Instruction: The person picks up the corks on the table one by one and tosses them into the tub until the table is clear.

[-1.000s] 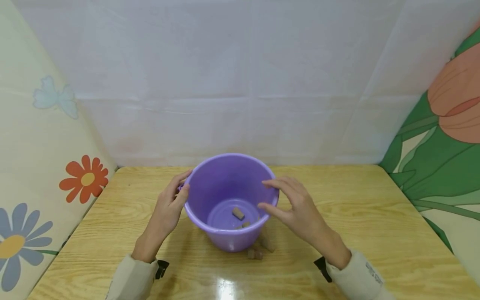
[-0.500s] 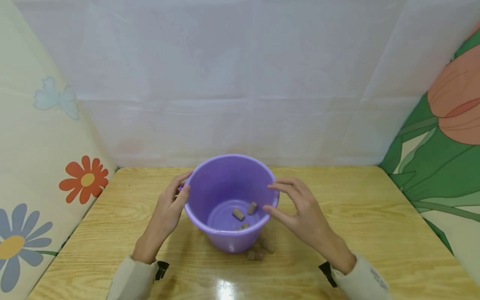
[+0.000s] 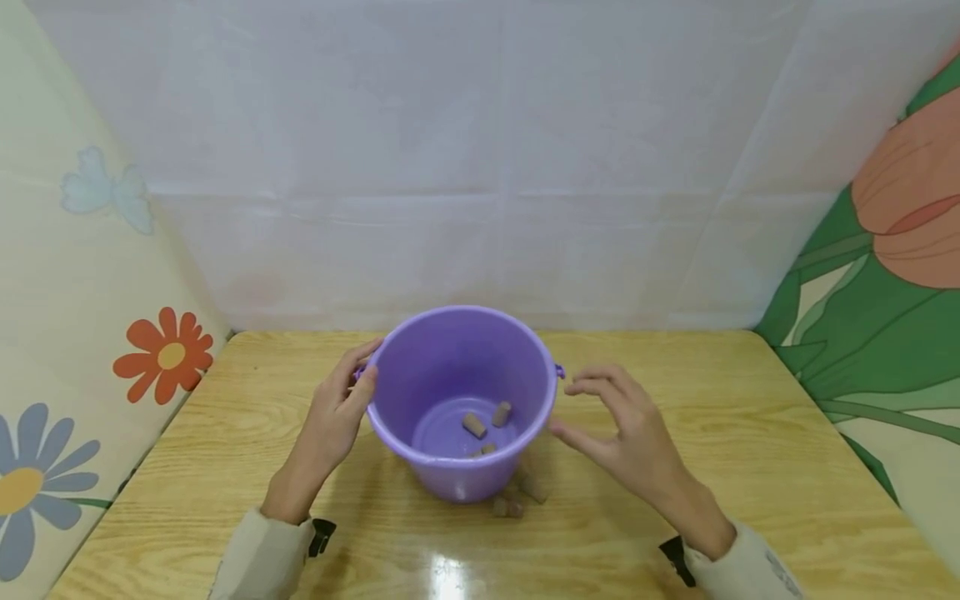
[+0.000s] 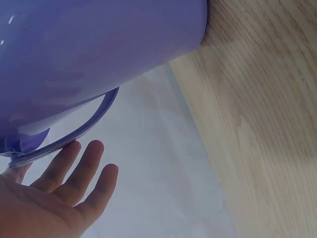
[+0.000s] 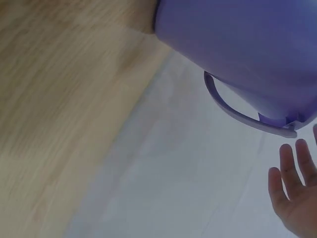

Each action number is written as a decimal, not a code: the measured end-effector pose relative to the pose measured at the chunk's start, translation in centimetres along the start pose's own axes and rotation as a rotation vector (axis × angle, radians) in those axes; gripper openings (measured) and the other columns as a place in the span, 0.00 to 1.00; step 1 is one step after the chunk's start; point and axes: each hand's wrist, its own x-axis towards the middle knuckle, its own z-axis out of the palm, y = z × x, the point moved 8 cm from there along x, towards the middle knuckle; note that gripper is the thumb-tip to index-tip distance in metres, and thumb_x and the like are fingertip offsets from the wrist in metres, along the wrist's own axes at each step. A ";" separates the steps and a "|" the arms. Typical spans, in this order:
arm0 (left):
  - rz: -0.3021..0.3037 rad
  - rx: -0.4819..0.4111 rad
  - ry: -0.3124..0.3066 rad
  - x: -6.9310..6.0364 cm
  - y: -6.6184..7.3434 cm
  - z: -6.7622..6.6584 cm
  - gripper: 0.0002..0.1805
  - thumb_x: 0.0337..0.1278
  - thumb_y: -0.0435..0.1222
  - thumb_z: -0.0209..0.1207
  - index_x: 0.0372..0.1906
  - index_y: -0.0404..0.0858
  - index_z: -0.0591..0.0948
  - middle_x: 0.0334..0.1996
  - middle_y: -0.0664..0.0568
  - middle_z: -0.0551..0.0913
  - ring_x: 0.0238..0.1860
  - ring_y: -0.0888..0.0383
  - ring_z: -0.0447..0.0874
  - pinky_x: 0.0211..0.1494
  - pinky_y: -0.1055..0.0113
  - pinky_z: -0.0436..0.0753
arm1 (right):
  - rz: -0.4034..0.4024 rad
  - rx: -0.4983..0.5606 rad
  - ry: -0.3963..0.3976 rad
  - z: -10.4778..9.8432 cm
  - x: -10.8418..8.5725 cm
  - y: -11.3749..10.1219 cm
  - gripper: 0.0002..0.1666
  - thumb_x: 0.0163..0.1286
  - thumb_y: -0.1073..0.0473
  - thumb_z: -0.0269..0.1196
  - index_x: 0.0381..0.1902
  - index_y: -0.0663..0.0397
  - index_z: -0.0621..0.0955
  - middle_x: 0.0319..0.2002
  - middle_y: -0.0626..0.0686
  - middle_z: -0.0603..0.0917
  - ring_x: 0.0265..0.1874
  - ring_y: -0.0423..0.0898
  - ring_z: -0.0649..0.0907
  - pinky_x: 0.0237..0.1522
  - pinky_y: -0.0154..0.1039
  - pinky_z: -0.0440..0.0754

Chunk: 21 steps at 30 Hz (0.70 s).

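In the head view a purple bucket (image 3: 457, 479) stands on the wooden table, its mouth tilted towards me. Short brown cylindrical pieces lie inside, among them one piece (image 3: 474, 425) and another piece (image 3: 502, 414). My left hand (image 3: 330, 421) holds the bucket's left rim, thumb against the near side and fingers behind. In the left wrist view, some fingers touch the handle (image 4: 81, 130); the index finger is mostly hidden. My right hand (image 3: 633, 433) is just off the right rim, fingers apart and bent, holding nothing. More brown pieces (image 3: 508, 506) lie on the table beside the bucket's base.
The wooden table (image 3: 750, 467) reaches back to a white sheet (image 3: 480, 167). Flower-patterned cloths flank it: one with red and blue flowers (image 3: 45, 250) at left, one with a tulip (image 3: 900, 333) at right.
A second brown piece has appeared in the bucket's right side between the first two frames. My right hand has moved right, from over the rim to outside it. The left hand has stayed in place.
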 end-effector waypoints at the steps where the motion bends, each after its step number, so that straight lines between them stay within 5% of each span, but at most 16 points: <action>1: -0.001 0.000 0.000 0.0 0.0 0.0 0.22 0.77 0.41 0.44 0.71 0.48 0.71 0.54 0.43 0.83 0.45 0.56 0.80 0.46 0.69 0.81 | -0.005 -0.016 -0.010 0.1 -0.2 0.1 0.33 0.62 0.34 0.64 0.43 0.60 0.83 0.47 0.54 0.82 0.48 0.50 0.81 0.63 0.26 0.72; 10: -0.007 -0.007 -0.008 0.0 -0.1 0.0 0.22 0.77 0.41 0.44 0.71 0.48 0.70 0.54 0.42 0.83 0.47 0.51 0.81 0.47 0.68 0.81 | -0.015 -0.120 -0.131 1.7 -1.7 0.6 0.23 0.52 0.49 0.77 0.43 0.54 0.85 0.46 0.48 0.83 0.46 0.47 0.83 0.47 0.47 0.85; 21: -0.010 -0.008 -0.004 0.0 -0.1 0.0 0.22 0.77 0.42 0.44 0.71 0.49 0.70 0.54 0.43 0.83 0.47 0.51 0.81 0.46 0.68 0.81 | 0.043 -0.195 -0.353 4.6 -3.7 1.2 0.17 0.48 0.52 0.78 0.35 0.48 0.86 0.38 0.44 0.86 0.40 0.43 0.84 0.45 0.45 0.85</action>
